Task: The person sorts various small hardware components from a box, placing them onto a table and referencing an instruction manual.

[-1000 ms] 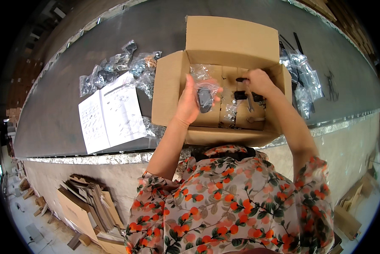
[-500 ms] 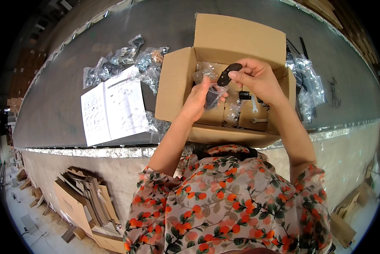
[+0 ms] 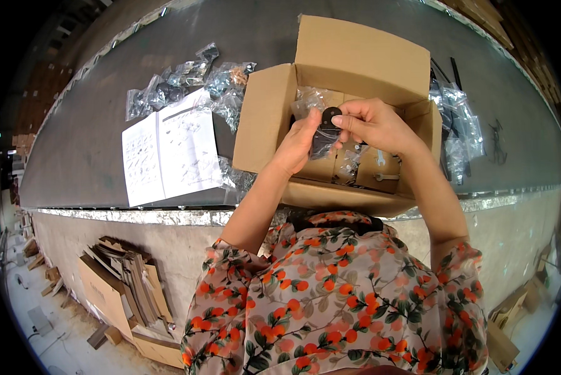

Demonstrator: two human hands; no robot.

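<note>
I hold a small black part in a clear plastic bag (image 3: 326, 131) with both hands, just above the open cardboard box (image 3: 355, 69). My left hand (image 3: 298, 145) is closed around the bag's lower side, and my right hand (image 3: 377, 125) pinches its top between thumb and fingertips. Inside the box lie more clear bags and a small wrench (image 3: 387, 177). Left of the box an open instruction sheet (image 3: 168, 150) lies on the grey table (image 3: 93, 125), with a heap of bagged hardware (image 3: 187, 81) just beyond it
</note>
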